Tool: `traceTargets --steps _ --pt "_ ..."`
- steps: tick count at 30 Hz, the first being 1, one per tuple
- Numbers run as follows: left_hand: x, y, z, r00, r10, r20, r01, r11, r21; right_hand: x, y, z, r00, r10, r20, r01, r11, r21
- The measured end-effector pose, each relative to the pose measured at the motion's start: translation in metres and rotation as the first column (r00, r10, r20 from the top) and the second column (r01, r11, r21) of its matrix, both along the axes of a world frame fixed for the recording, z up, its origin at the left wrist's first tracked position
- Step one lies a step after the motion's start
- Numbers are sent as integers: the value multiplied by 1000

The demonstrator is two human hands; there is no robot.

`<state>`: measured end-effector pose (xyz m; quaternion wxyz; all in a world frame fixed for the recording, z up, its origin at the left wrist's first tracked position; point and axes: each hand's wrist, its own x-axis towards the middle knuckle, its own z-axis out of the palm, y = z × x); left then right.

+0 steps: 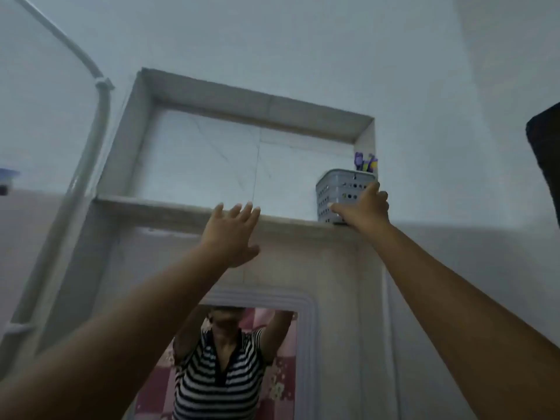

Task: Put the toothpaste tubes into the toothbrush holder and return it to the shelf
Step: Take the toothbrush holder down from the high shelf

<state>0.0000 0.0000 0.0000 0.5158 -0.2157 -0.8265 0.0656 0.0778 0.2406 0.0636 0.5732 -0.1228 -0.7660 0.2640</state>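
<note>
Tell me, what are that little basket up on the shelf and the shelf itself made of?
The basket looks like pale grey plastic: thin moulded walls pierced with rows of small round holes. The shelf seems stone or marble-like tile, light with faint darker veins and a dull finish, though the dim, blurred picture leaves that uncertain.

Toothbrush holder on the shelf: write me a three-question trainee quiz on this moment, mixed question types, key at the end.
1. True or false: the toothbrush holder stands at the left end of the shelf.
2. Which hand touches the holder? A) left hand B) right hand C) both
3. Fill in: the left hand, fingers spread, is raised in front of the shelf's front ____.

Key:
1. False; it stands at the right end, in the corner of the wall niche.
2. B; the right hand's grip is on the holder's front right side.
3. Edge; it holds nothing.
</note>
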Motion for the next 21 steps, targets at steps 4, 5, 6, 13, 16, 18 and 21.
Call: traceTargets --steps 4,5,6,13,16,18,21 --pt "-14 -5 -5 996 -49 75 46 998 38 -17 2 10 997 49 -56 -56 990 -131" --pt "-13 -5 -4 994 -72 88 68 997 46 -24 3 12 996 43 -73 -54 987 -153" --pt "-11 -4 -4 992 -78 100 74 996 45 -28 2 12 996 28 -81 -41 985 -166" --pt "-9 -2 -5 991 -64 115 58 997 54 -27 2 6 988 -69 -139 50 989 -136" --pt "-6 -3 -5 987 -75 145 68 996 50 -11 4 11 992 -3 -129 -14 991 -130" --pt "0 -3 0 981 -62 184 56 998 38 2 3 13 988 58 -143 -77 988 -131" --pt "21 -2 12 948 -114 299 91 992 88 23 0 7 967 179 -183 -208 966 -153"
